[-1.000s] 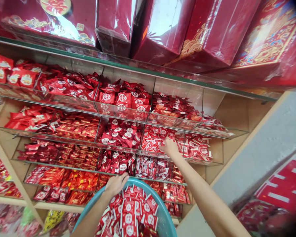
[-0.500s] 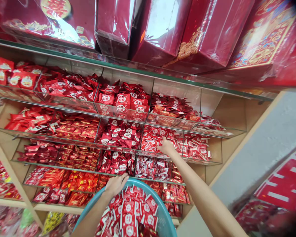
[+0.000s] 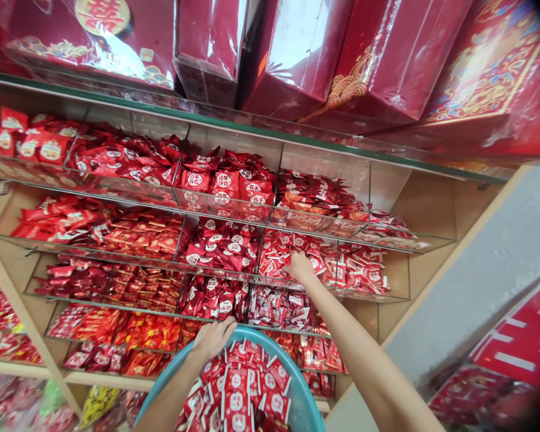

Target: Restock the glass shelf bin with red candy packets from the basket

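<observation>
A teal basin [image 3: 308, 384] at the bottom centre holds a heap of small red-and-white packets [image 3: 238, 384]. My left hand [image 3: 213, 337] rests on its back rim, fingers curled over the edge. Further up, my right hand [image 3: 299, 266] reaches into a clear shelf compartment of red-and-white packets [image 3: 273, 252]; its fingers are bent down among them, and their tips are partly hidden, so what they hold cannot be made out.
Tiered clear shelves [image 3: 225, 273] with divided compartments of red packets fill the middle. Large dark red boxes [image 3: 297, 54] stand on the glass shelf [image 3: 252, 123] above. To the right is a grey wall [image 3: 472, 264] beside red packages.
My right hand has shifted slightly left and down within the same compartment. My left hand stays on the basin rim.
</observation>
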The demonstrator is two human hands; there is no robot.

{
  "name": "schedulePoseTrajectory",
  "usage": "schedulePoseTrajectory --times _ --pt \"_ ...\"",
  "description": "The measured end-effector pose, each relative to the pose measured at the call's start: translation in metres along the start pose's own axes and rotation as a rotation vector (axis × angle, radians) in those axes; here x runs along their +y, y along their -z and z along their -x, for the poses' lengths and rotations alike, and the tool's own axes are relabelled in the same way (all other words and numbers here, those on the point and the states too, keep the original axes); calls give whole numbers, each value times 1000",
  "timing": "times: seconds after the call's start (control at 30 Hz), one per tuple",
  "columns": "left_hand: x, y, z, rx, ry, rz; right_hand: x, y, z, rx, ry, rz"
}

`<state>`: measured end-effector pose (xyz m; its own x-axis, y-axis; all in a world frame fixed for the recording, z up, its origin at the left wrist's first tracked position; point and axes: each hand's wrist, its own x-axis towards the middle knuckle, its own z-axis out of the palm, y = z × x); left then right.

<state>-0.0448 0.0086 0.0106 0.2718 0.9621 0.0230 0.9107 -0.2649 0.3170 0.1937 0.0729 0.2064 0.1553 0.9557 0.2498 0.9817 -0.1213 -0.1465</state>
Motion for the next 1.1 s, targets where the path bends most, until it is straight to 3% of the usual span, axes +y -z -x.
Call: schedulePoseTrajectory --times 0.4,0.7,0.97,1.1 --pt "1 1 1 -6 10 5 23 4 -15 -43 106 -18" --pt "3 3 2 0 21 59 5 -2 -3 -37 152 8" --pt "3 3 2 16 6 42 26 30 -18 -105 14 37" --pt "2 1 1 24 -2 28 31 32 -17 -192 -27 63"
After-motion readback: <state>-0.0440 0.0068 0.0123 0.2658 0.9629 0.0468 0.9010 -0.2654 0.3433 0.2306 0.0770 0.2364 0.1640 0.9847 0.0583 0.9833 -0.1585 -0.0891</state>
